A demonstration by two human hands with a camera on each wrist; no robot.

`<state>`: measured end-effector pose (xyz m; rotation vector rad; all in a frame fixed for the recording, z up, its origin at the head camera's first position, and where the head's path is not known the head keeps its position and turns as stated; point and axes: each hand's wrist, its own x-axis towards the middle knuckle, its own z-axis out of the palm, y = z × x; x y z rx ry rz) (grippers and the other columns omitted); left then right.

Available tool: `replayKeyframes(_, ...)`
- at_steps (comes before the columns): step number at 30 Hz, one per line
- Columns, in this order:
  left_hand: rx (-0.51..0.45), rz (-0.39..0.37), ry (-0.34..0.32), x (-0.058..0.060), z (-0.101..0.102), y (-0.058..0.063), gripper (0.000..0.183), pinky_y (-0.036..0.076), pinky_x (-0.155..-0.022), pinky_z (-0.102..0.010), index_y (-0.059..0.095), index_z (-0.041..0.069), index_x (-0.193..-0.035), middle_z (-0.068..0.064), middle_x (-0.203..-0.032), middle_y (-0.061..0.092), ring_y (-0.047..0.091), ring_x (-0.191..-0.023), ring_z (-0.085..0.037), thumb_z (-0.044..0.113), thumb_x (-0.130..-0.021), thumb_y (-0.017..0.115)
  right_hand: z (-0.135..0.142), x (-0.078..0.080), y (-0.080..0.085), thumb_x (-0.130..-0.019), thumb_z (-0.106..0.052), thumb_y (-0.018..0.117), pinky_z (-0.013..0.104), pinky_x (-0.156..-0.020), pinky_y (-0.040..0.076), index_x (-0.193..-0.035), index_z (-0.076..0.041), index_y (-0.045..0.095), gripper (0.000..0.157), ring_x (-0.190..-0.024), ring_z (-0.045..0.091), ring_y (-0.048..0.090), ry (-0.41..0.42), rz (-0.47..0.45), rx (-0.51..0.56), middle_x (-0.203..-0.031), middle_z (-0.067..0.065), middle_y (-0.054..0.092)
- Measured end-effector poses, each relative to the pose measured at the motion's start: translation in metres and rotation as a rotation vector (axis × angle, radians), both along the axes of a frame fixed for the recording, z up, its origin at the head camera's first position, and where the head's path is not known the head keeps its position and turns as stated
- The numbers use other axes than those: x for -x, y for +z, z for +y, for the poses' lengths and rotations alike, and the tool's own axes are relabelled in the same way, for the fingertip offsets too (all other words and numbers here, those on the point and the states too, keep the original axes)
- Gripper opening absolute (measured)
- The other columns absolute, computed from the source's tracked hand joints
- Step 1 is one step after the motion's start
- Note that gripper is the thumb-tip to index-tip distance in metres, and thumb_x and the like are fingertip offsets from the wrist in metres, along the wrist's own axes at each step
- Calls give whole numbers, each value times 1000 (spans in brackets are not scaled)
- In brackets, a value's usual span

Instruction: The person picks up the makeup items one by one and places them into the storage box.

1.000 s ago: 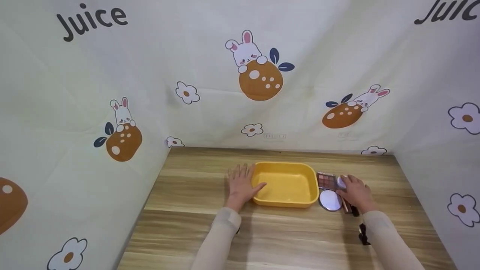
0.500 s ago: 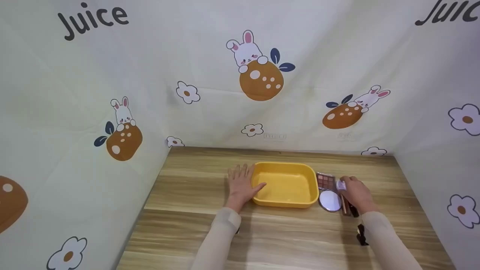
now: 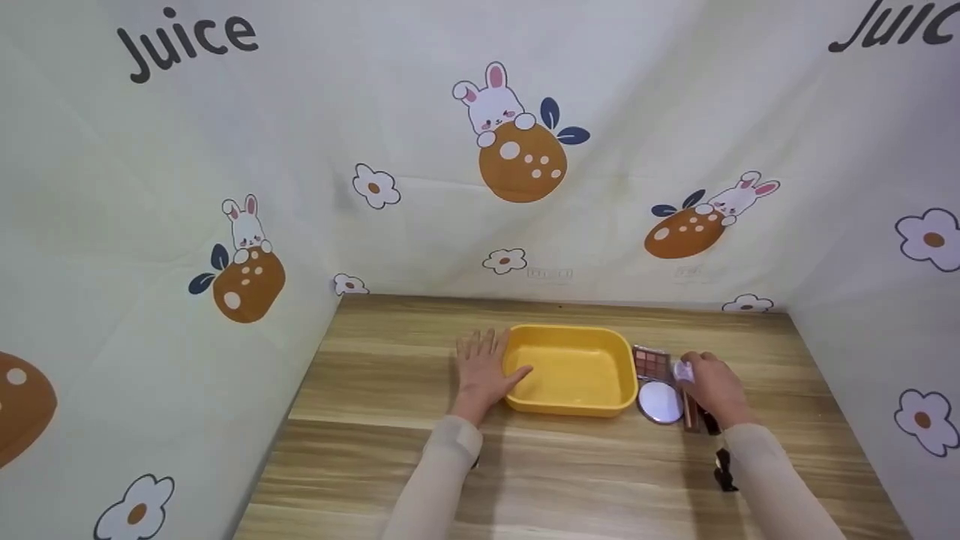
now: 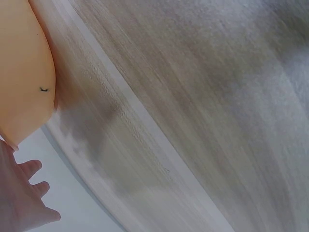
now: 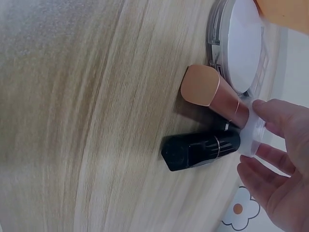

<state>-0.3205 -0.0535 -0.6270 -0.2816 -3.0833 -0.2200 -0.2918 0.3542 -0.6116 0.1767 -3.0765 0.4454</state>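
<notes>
My left hand (image 3: 481, 370) lies with spread, straight fingers against the left side of a yellow plastic basin (image 3: 574, 409), its thumb over the rim. In the left wrist view the basin wall (image 4: 24, 63) stands right above those fingers. To the basin's right, my right hand (image 3: 712, 384) pinches a small whitish, translucent round piece (image 5: 248, 133) between thumb and fingers; its kind does not show. Next to that piece lie a rose-gold lipstick tube (image 5: 203, 87) and a black lipstick tube (image 5: 198, 150). A round compact with a white face (image 3: 661, 402) and an eyeshadow palette (image 3: 651, 363) sit close by.
The wood-grain table (image 3: 360, 465) is bounded by a patterned cloth (image 3: 420, 240) behind and at both sides. A small black item (image 3: 724, 471) shows beside the right sleeve (image 3: 761, 450).
My right fingers have drawn in around the whitish round piece, which has tilted and shifted slightly. The left hand, basin, compact and palette stay where they were.
</notes>
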Motion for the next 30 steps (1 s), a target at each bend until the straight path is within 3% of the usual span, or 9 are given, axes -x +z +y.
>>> replayKeyframes(6,-17,40,-6,-3,0,-1,89,20,-119,-64,32,25,-157,-10,-160,38,32,-149,-38,80,-88,39,2,1,4,-86,-15,74,60,-80,53,-120,6,61,42,-93,49,64,-4,0,17,-112,34,61)
replayKeyframes(22,-9,4,1,2,1,-3,90,15,-121,-64,27,27,-158,-11,-162,35,27,-151,-38,82,-88,34,-1,7,28,-90,-20,71,60,-85,53,-128,6,57,47,-100,46,63,-33,-46,20,-121,34,58)
replayKeyframes(30,-9,36,-4,1,0,-4,88,17,-121,-64,29,28,-158,-9,-164,30,23,-153,-35,81,-88,36,-5,7,38,-89,-22,71,62,-87,51,-128,4,58,49,-103,48,62,-33,-29,53,-124,33,58)
